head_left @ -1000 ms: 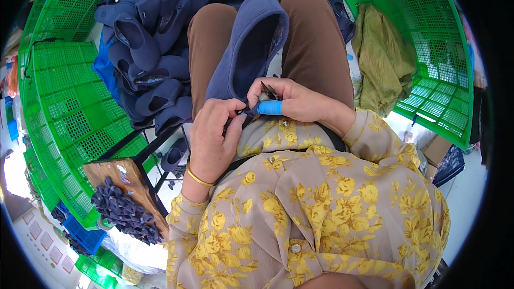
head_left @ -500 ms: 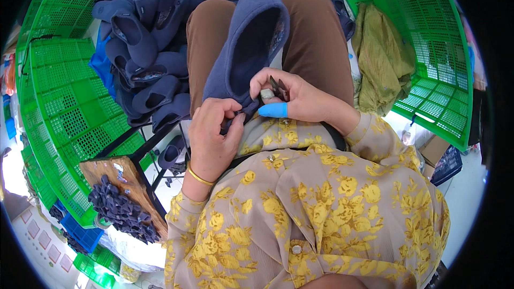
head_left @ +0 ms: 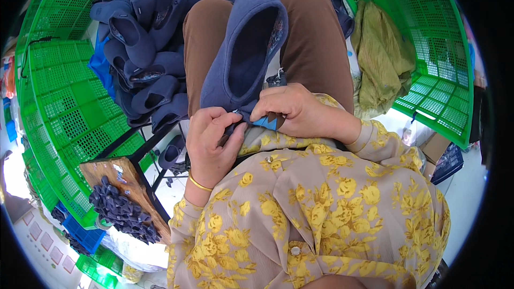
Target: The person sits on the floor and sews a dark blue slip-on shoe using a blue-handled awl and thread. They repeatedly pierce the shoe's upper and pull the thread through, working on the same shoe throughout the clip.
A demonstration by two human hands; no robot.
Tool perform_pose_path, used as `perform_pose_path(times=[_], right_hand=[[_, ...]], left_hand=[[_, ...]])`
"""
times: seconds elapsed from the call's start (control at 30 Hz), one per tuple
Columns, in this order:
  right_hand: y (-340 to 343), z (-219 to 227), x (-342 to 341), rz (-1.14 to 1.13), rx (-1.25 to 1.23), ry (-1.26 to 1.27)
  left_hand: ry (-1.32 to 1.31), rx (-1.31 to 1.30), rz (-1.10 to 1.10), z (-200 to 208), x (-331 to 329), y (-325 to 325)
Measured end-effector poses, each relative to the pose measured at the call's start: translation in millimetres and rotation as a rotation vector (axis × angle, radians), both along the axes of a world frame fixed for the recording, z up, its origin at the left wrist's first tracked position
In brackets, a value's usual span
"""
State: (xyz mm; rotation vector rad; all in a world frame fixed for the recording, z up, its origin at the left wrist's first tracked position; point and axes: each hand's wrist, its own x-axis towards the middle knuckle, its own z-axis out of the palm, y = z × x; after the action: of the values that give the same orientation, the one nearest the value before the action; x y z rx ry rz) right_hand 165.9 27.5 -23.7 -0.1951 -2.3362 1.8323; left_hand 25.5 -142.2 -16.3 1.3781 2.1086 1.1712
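A navy slipper (head_left: 219,83) lies across my brown-trousered lap, its opening up and its toe toward my belly. At the toe, my left hand (head_left: 213,138) is closed, pinching a small navy fabric piece (head_left: 230,128) between thumb and fingers. My right hand (head_left: 301,109) is closed beside it, fingertips pressed against the toe and the piece, with a blue cover on the thumb. A small dark pointed tool (head_left: 279,120), which looks like thread snips, is tucked in the right hand. A grey end with white thread sticks up above that hand; most of the tool is hidden.
Navy slippers (head_left: 142,69) are heaped beyond my left knee. At lower left, a wooden board (head_left: 115,168) carries many small navy fabric pieces (head_left: 120,208). Green plastic baskets (head_left: 61,112) stand at both sides; an olive cloth (head_left: 377,59) hangs at the right one.
My right hand has turned over and its fingers have come down onto the slipper's toe beside the left fingertips. The dark tool has swung round with it. The left hand has shifted slightly.
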Motion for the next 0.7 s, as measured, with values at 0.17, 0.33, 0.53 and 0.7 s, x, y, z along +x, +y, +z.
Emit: perform_pose_path(times=[0.17,0.33,0.53,0.7], right_hand=[[-2.9,-1.0,-1.4,0.001,0.031,0.036],[-0.7,6.9,-0.9,0.029,0.059,-0.057],[3.3,20.1,3.8,0.046,0.387,-0.269],[9.4,26.3,2.0,0.161,0.569,-0.358]], left_hand=[[0.068,0.053,-0.013,-7.8,0.9,2.3],[0.086,0.077,-0.006,-7.4,1.7,2.9],[0.16,0.119,-0.029,-10.2,1.2,4.9],[0.205,0.137,-0.032,-12.0,2.1,5.7]])
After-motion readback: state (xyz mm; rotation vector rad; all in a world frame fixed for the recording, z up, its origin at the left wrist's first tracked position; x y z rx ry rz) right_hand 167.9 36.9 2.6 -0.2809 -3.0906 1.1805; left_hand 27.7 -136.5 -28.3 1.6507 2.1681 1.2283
